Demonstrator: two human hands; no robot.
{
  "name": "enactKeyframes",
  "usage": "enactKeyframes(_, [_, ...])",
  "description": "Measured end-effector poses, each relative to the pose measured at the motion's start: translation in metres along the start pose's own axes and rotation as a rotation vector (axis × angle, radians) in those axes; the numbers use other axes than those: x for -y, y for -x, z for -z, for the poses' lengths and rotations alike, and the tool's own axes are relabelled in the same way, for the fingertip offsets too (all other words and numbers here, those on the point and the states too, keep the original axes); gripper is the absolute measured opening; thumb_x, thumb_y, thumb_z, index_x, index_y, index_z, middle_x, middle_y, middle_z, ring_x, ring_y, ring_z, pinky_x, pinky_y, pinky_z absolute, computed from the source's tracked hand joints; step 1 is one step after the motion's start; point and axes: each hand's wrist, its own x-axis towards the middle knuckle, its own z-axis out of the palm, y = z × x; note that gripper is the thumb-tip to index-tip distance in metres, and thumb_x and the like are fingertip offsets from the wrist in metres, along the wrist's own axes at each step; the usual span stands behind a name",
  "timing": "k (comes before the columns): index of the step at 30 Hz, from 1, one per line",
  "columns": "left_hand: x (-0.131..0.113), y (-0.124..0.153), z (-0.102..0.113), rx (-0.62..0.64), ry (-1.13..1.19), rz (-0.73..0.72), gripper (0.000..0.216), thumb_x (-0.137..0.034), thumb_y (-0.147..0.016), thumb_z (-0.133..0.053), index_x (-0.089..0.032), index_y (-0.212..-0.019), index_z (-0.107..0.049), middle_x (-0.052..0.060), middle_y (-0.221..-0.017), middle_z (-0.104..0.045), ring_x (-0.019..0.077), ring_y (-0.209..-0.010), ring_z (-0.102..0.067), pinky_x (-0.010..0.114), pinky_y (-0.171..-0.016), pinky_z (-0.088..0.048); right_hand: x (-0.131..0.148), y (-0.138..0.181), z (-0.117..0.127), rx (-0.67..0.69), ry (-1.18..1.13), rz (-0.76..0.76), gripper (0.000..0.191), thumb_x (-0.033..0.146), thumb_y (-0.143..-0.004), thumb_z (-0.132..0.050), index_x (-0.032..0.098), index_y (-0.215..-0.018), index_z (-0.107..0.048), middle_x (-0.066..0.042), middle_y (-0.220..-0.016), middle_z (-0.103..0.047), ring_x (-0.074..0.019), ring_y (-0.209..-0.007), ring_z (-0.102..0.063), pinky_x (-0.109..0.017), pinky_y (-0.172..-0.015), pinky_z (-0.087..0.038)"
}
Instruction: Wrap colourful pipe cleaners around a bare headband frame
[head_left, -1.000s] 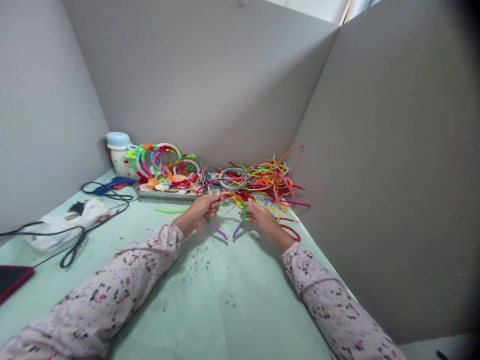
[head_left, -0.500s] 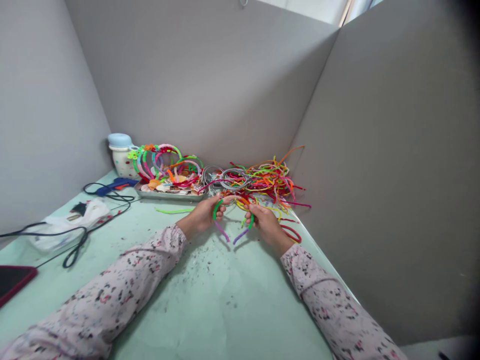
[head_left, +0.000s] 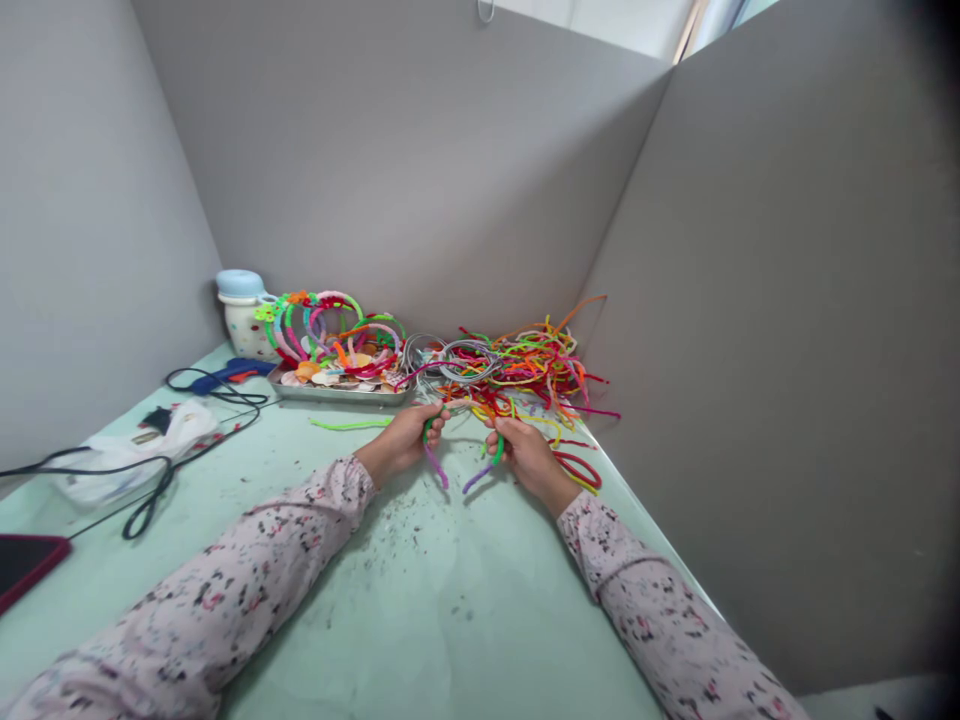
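Observation:
My left hand [head_left: 409, 436] and my right hand [head_left: 519, 448] are both closed on the two ends of one curved band wrapped in green and purple fuzzy stems [head_left: 459, 455], held just above the pale green table [head_left: 420, 600]. Purple stem tails hang down between the hands. Right behind them lies a tangled heap of colourful fuzzy stems [head_left: 536, 365] and a bunch of bare grey hairbands [head_left: 450, 358].
A metal tray [head_left: 337, 390] at the back holds finished colourful hairbands [head_left: 330, 320]. A white jar with a blue lid [head_left: 240, 310], a blue glue gun [head_left: 225, 374], black cables [head_left: 150, 480], a white bag [head_left: 127, 450] and a red-edged tablet [head_left: 22, 560] sit left. Grey partition walls enclose the table.
Both hands have drawn slightly nearer and lower with the band; the green stem has shifted around it between the fingers.

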Motion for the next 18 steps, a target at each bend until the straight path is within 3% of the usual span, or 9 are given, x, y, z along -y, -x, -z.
enactKeyframes(4, [0.003,-0.002,0.002,-0.029,-0.029,-0.022,0.02,-0.023,-0.087,-0.053,-0.01,-0.073,-0.059,-0.005,-0.052,-0.041,0.0035,-0.037,-0.036,0.013,-0.034,-0.029,-0.003,-0.001,0.0,0.007,0.015,-0.015,0.031,0.044,-0.078,-0.063,0.016,-0.091,-0.064,-0.002,-0.069,-0.063,-0.0107,-0.055,-0.058,-0.019,-0.043,-0.037])
enactKeyframes(11, [0.008,-0.003,0.002,-0.072,-0.101,-0.15,0.028,-0.038,-0.087,-0.053,-0.011,-0.086,-0.063,0.007,-0.075,-0.065,0.0107,-0.055,-0.056,0.024,-0.055,-0.051,0.001,-0.001,0.001,0.015,0.096,-0.017,0.031,0.046,-0.081,-0.057,0.016,-0.088,-0.061,-0.005,-0.072,-0.065,-0.0116,-0.056,-0.059,-0.02,-0.044,-0.04])
enactKeyframes(18, [0.013,-0.004,0.008,-0.195,-0.26,-0.317,0.042,-0.052,-0.079,-0.059,-0.012,-0.082,-0.07,0.01,-0.085,-0.07,0.0172,-0.077,-0.063,0.024,-0.065,-0.047,0.001,0.003,-0.006,-0.024,0.404,0.051,0.026,0.043,-0.081,-0.057,0.019,-0.082,-0.066,-0.004,-0.074,-0.067,-0.0162,-0.066,-0.06,-0.025,-0.056,-0.044])
